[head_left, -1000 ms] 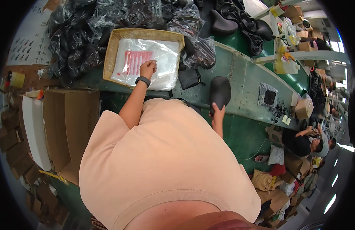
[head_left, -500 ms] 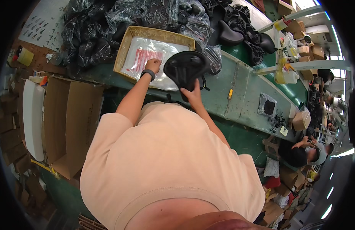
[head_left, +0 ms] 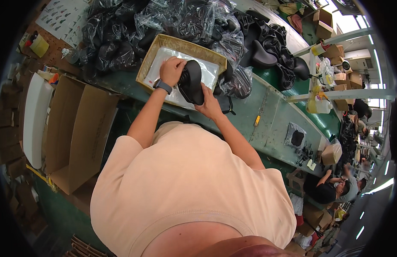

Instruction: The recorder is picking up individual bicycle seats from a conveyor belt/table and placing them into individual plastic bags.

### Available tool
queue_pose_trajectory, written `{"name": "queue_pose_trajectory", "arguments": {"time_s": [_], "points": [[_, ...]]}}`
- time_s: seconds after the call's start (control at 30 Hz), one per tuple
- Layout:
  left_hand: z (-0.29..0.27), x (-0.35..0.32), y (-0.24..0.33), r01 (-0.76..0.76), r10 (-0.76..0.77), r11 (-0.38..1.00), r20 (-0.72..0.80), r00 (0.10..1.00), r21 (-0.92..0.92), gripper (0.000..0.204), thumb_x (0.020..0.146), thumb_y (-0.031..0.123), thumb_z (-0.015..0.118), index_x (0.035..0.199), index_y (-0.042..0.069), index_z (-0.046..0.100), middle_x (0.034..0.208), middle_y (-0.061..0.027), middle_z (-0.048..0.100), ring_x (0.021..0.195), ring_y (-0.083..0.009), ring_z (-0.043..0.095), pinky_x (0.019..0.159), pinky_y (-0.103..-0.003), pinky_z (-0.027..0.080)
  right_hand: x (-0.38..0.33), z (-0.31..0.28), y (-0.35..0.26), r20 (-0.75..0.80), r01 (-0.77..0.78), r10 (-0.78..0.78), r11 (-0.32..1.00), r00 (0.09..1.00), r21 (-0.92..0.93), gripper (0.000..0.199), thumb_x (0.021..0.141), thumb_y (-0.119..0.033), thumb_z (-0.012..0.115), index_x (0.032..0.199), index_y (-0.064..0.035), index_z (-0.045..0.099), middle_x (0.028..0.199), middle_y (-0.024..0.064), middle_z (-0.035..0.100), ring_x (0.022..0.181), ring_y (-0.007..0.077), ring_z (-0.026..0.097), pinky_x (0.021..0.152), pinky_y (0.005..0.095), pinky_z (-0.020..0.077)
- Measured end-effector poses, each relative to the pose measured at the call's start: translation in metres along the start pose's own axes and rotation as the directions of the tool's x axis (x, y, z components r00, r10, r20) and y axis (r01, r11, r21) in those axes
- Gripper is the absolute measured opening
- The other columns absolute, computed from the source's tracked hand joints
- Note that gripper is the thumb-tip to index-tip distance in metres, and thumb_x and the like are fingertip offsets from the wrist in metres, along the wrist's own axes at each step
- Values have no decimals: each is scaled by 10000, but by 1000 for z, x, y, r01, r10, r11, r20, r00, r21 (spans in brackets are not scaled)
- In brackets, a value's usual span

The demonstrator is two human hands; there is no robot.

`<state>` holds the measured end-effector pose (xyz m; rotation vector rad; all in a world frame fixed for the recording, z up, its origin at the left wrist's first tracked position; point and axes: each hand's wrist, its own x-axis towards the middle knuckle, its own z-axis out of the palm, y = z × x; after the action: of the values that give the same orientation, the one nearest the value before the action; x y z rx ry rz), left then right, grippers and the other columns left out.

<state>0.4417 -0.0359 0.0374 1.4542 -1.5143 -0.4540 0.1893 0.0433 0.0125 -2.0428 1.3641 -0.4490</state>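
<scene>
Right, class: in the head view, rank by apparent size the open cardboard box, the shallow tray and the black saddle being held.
1. Open cardboard box
2. Shallow tray
3. Black saddle

The box sits nearer the camera, so its lead is unsure.

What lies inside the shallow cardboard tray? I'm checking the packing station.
Clear plastic bags line the shallow cardboard tray; a black bicycle saddle, held by both hands, covers the middle, hiding whatever lies beneath.

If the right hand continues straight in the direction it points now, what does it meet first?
The right hand already presses on the black saddle. Straight on, behind the saddle, the left hand probably comes next, though depth is unclear.
</scene>
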Motion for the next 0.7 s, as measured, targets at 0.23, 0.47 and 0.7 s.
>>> {"name": "queue_pose_trajectory", "arguments": {"time_s": [0.23,0.47,0.7], "points": [[-48,28,14,-22,70,982,250,966,-190,205,1051,167,726,1053,-30,781,901,-62,693,849,-159,661,757,-310,507,-8,-77,-56,125,-16,24,998,992,-64,1061,737,-176,840,1683,-204,359,1571,177,519,1285,469,633,1051,519,573],[-74,56,90,-215,293,950,412,863,-224,189,993,213,745,1035,31,773,940,-125,694,879,-333,686,768,-407,540,-35,-120,-103,216,89,-47,978,975,-188,1042,698,-191,840,1658,-256,439,1572,180,532,1201,469,681,1010,510,591],[-85,47,152,-674,633,738,307,710,36,107,887,188,759,946,98,756,892,-54,645,862,-277,672,742,-413,556,-34,-105,-65,140,-193,155,926,978,324,1050,699,-129,891,1646,-76,440,1503,195,592,1366,326,608,1172,400,470]]}}
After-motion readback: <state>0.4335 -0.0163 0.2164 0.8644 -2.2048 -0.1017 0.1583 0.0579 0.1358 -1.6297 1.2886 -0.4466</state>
